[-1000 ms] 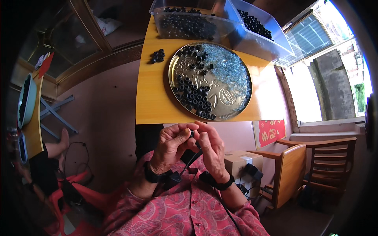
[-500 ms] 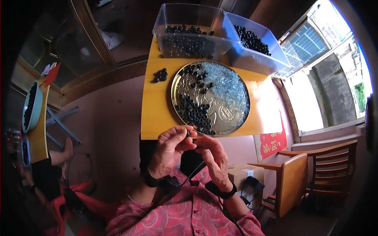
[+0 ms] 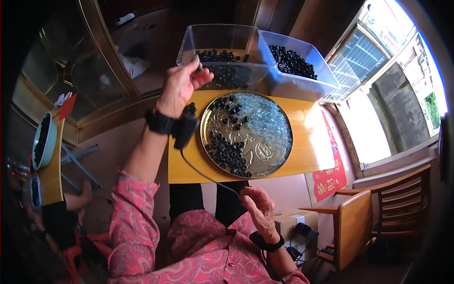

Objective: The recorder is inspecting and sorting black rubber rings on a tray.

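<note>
Pinching a tiny black bead betw thumb & fingertips, left hand hovers at the clear bin rim w/ right hand loosely curled, empty, near lap; bead prob light, hard, slippery, so grip its sides.
</note>
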`<state>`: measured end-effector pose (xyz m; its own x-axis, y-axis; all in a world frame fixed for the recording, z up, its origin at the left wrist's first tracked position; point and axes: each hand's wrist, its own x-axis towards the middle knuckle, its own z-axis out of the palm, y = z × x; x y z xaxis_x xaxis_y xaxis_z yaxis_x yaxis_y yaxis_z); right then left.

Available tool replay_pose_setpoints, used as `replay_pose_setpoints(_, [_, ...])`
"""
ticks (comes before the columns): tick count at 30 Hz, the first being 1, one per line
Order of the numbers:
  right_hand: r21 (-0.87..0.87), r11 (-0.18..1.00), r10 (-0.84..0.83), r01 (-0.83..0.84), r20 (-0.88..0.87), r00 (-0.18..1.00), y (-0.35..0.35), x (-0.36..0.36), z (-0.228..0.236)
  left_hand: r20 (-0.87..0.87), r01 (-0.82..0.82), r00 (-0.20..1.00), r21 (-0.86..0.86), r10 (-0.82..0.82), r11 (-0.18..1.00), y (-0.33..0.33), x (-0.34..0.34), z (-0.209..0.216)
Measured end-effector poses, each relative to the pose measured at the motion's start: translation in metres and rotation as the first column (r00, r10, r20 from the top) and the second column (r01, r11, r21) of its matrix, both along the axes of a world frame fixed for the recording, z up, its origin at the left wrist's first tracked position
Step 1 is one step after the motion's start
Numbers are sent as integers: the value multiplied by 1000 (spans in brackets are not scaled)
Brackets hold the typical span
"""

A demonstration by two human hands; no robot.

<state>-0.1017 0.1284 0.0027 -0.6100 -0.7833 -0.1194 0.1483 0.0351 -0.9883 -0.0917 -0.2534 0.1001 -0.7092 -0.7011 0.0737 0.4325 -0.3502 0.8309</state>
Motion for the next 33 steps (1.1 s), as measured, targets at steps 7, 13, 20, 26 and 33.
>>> replay_pose_setpoints(7, [-7,999,-47,47,50,998,8,-4,-9,41,-149,988,-66,151,987,-21,-27,12])
replay_pose_setpoints(13, [24,999,-44,42,67,997,11,-8,-24,504,46,846,-394,174,918,16,-16,-48])
replay_pose_setpoints(20, [44,999,-35,32,61,998,12,-8,-34,517,295,644,-848,564,440,39,-24,-75])
replay_pose_setpoints(26, [96,995,-6,-1,67,998,12,-8,-37,399,319,720,-917,567,240,25,-33,-101])
replay_pose_setpoints(33, [154,988,-3,7,-28,1000,15,-13,-39,583,474,654,-813,483,338,35,-33,-78])
